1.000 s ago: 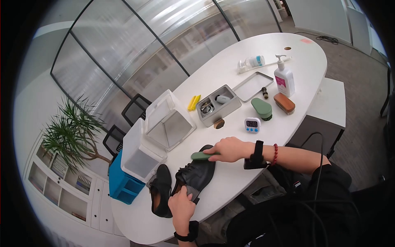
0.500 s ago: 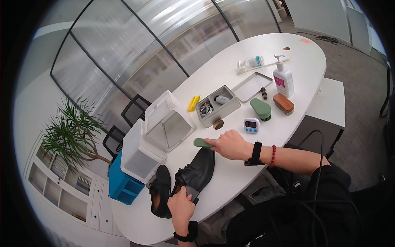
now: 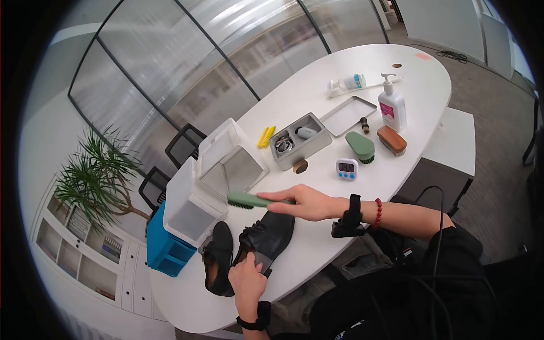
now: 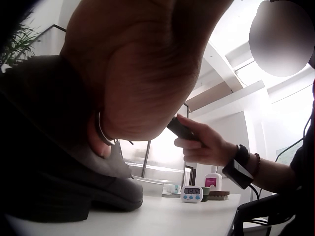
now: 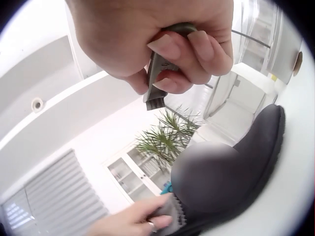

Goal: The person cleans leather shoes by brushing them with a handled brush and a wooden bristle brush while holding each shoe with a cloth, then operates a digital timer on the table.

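Left to right, head view. Black low-cut leather shoe (image 3: 225, 243) stands sole down on the white oval table (image 3: 317, 243), not in hand. Beside it, black leather lace-up shoe (image 3: 271, 241), also sole down, toe pointing away from the person; this looks like the one being worked on. Step in hand looks like brushing it. To do it well: brace the heel end so the shoe can't skid, bring the bristles flat onto the upper, use short light strokes along the toe, ease off near the laces, keep clear of the white plastic bin (image 3: 195, 209) close by on the left.

Pose. Left hand (image 3: 247, 283): forearm comes up from the bottom edge, fingers hooked over the heel-end opening, close grip on the lace-up shoe. Grey zigzag-edged piece (image 5: 170, 216) sits under those fingers; cloth or shoe panel, can't tell. Next, slim green-handled brush (image 3: 246, 199), bristles down, raised clear of both shoes, head out past the lace-up's toe. Right hand (image 3: 306, 202): firm narrow grip on its handle, index finger laid along the top, other fingers curled beneath, forearm reaching in from the right.
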A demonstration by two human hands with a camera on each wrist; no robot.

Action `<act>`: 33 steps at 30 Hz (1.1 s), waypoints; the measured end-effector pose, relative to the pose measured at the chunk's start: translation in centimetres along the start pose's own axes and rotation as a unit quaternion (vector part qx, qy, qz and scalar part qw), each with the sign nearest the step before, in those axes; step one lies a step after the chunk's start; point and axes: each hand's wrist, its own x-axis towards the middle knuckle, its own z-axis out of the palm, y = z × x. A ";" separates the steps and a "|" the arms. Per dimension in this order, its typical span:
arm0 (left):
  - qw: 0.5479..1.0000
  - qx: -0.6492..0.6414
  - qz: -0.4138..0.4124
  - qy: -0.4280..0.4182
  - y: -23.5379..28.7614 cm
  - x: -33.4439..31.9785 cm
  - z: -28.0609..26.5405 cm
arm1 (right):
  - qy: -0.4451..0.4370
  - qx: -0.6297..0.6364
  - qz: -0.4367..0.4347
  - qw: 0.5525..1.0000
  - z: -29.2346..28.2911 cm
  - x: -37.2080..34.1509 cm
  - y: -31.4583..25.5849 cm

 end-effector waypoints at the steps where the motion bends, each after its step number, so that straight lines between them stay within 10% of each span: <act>1: 1.000 -0.002 0.002 0.002 0.0 0.0 0.0 | -0.043 -0.149 0.028 0.988 -0.2 -0.1 0.7; 8: 1.000 0.006 -0.008 -0.005 0.2 0.0 0.0 | 0.079 -0.487 -0.006 0.870 -0.8 -0.2 3.2; 23: 1.000 -0.003 0.010 0.015 -0.3 0.0 0.3 | -0.001 -0.259 0.007 0.966 0.5 -0.5 -0.2; 26: 1.000 -0.003 0.016 0.018 -0.2 0.0 0.3 | -0.085 -0.319 0.024 0.944 2.2 -1.4 3.4; 33: 1.000 0.008 0.006 0.010 0.0 0.0 0.1 | 0.050 -0.460 0.011 0.886 -0.8 -0.5 2.8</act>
